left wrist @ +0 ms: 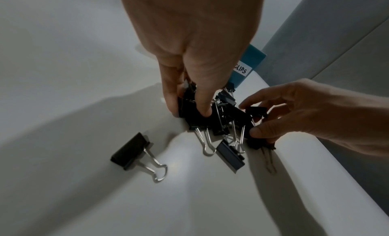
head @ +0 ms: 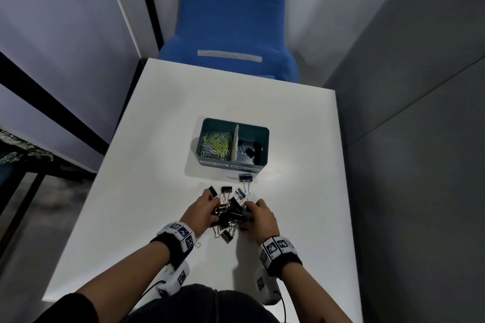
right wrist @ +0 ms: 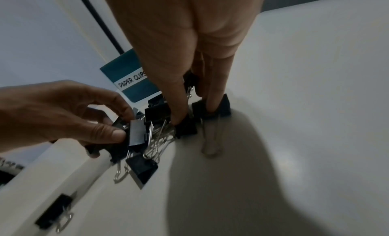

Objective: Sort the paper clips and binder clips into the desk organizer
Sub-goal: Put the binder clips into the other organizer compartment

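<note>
Binder clips [head: 228,214] heaped on the table [head: 147,191] are gripped from both sides by the left hand [head: 200,211] and right hand [head: 259,216], fingers curled round them.

White table [head: 288,217], blue chair [head: 231,21] beyond its far edge, grey partition walls [head: 420,86] alongside.

Head view looks steeply down from above onto the white surface [head: 157,139], chair beyond. Each wrist view sits low and close, facing along its own fingers. All three share the pile of binder clips [head: 229,214] and the desk organizer [head: 233,162].
</note>
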Action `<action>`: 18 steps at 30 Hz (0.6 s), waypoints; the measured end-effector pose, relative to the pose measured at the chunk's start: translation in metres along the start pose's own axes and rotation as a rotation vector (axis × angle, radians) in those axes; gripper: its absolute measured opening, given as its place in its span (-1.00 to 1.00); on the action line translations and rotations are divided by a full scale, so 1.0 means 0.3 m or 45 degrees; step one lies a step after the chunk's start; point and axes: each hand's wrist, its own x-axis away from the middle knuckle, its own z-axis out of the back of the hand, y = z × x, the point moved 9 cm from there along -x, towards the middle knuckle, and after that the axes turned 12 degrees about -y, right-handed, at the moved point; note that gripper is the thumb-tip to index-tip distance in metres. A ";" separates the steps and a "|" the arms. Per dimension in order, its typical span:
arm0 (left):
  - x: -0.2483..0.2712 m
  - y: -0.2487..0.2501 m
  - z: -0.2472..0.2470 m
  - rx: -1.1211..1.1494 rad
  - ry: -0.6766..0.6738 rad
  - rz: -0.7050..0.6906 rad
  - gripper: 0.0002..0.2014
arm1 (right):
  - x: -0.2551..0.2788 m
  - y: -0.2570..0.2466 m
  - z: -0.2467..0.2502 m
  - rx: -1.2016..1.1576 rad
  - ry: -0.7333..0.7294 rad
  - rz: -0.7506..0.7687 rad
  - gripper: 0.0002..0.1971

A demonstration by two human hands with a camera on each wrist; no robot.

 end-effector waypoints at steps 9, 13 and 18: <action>-0.008 0.006 0.028 -0.001 0.020 -0.002 -0.84 | 0.046 -0.021 0.207 -0.156 0.317 0.037 -0.88; 0.006 0.078 0.060 -0.016 0.066 -0.109 -0.87 | 0.048 -0.140 0.449 -0.244 0.565 0.166 -0.90; 0.012 0.247 0.215 -0.054 0.207 -0.234 -0.86 | -0.006 -0.201 0.634 -0.412 0.678 0.253 -0.78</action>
